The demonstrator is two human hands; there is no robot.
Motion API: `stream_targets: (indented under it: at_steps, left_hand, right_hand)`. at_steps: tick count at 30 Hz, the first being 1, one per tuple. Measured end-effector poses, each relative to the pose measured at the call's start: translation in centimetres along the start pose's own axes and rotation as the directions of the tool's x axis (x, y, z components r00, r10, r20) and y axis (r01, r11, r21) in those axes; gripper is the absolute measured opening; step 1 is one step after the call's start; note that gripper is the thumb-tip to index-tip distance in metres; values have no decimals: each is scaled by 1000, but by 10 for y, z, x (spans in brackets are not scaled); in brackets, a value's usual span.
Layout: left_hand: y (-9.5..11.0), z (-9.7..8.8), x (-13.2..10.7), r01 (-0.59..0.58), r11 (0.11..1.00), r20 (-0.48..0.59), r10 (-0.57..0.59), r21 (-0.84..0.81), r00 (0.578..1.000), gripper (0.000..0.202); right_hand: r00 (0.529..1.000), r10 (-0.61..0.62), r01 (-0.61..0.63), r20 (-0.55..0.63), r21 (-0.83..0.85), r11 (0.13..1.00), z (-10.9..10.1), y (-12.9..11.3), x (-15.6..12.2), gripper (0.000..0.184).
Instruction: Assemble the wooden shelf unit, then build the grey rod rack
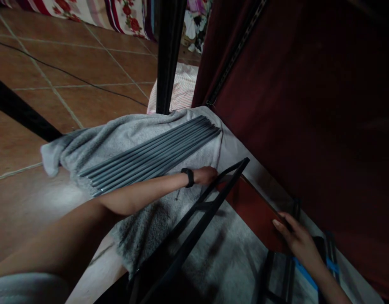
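My left hand (206,175), with a black watch on the wrist, reaches across a grey towel (124,135) and closes on the far end of a black metal frame (210,202) that slants across the view. Just beyond that hand lies a bundle of several grey rods (150,154) on the towel. My right hand (295,238) rests at the lower right with fingers curled over another black frame piece (278,270) that has blue tape; a reddish-brown panel (254,211) lies between the two hands.
A dark red fabric wall (308,105) fills the right side. A black upright post (169,55) stands behind the towel. The floor is brown tile (70,67) with a thin black cable (70,76) across it; flowered cloth (112,12) lies at the top.
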State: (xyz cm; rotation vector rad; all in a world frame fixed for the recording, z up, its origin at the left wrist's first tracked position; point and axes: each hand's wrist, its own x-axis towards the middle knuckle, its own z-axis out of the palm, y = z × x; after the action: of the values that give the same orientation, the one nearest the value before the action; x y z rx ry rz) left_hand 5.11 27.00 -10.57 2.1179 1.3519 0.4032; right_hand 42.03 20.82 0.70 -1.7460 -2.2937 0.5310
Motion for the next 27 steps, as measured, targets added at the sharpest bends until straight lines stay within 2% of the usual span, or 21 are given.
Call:
stream_targets:
  at_steps: [5,11,16,22,27]
  left_hand:
    - [-4,-2,0,-7,999,-1,7,-46,1000,22]
    - [-11,-7,6,-36,990,67,45,-138,997,17]
    - [-13,-2,2,-42,981,-7,42,-187,999,19]
    - [-6,4,-4,-64,987,-97,50,-145,994,22]
    - [-1,-2,-11,-108,986,-104,95,-127,990,20]
  right_hand:
    - [998,63,-63,-8,-7,998,-4,3,-1,39]
    - [997,72,-71,28,-15,997,-4,-4,0,39]
    - [997,71,-71,-4,-26,997,-2,-4,0,39]
    - [1000,24,-24,3,-10,1000,0,0,1,40]
    - [998,57,-57,13,-1,998,1,1,1,43]
